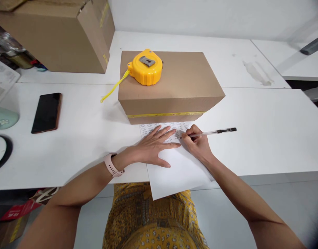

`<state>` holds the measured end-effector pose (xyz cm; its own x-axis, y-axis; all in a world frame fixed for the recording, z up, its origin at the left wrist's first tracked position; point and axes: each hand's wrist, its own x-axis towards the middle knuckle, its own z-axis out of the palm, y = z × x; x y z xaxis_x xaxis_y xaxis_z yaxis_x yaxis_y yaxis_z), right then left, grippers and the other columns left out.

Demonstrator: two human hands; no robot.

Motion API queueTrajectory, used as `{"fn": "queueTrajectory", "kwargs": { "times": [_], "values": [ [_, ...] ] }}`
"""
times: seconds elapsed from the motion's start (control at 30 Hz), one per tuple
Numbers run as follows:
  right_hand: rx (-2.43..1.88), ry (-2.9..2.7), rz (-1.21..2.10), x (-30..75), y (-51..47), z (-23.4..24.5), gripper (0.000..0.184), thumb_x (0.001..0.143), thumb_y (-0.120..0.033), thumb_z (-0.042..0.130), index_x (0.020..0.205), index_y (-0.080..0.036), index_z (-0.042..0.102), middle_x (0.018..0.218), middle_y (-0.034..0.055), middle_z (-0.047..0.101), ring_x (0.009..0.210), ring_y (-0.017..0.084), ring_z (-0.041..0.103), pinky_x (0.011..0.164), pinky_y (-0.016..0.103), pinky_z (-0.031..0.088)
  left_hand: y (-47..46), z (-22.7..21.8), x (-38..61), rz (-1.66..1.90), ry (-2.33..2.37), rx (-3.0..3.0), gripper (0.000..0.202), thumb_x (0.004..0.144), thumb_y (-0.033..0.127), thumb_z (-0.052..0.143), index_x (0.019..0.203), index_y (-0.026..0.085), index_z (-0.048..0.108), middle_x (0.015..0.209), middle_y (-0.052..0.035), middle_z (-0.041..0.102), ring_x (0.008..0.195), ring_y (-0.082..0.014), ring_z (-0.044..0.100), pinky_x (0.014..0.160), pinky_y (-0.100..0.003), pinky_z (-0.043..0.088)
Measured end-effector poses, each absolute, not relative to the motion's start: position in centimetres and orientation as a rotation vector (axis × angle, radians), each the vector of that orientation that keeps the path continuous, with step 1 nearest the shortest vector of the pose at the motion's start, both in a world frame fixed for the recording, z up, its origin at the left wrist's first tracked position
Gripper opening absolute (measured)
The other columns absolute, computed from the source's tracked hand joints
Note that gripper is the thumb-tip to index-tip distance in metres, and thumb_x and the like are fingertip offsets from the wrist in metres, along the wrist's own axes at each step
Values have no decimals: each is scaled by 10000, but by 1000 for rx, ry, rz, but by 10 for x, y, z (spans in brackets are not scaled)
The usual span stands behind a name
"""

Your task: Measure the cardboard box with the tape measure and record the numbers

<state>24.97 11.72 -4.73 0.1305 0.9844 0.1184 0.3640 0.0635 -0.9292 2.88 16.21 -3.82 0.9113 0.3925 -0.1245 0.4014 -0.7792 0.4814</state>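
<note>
A white sheet of paper [171, 176] lies partly under a cardboard box [179, 79] and hangs over the table's front edge. Rows of small handwriting cover its upper part. My left hand [156, 145] rests flat on the paper with its fingers spread. In my right hand [199, 143] a pen [213, 132] is pinched, its tip at the handwritten rows and its dark end pointing right. On top of the box, near its left side, sits a yellow tape measure [147, 69] with a yellow strap hanging over the box's edge.
To the left lies a dark phone [46, 112] on the white table [265, 131]. Beyond it stands a larger cardboard box [57, 38]. A pale green cup-like object [4, 117] and a black-rimmed round object [7, 152] sit at the left edge. A wall rises behind.
</note>
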Motion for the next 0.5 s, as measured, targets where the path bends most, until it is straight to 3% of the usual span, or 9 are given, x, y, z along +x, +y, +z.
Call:
{"fn": "queueTrajectory", "kwargs": {
  "times": [0.5],
  "values": [
    [-1462, -1390, 832, 250, 118, -46, 248, 788, -217, 652, 682, -246, 430, 572, -65, 413, 513, 102, 375, 477, 257, 315, 162, -38, 29, -28, 573, 2550, 878, 807, 711, 708, 1556, 337, 444, 1747, -55, 32, 1606, -353, -10, 1284, -560, -28]
  ]
}}
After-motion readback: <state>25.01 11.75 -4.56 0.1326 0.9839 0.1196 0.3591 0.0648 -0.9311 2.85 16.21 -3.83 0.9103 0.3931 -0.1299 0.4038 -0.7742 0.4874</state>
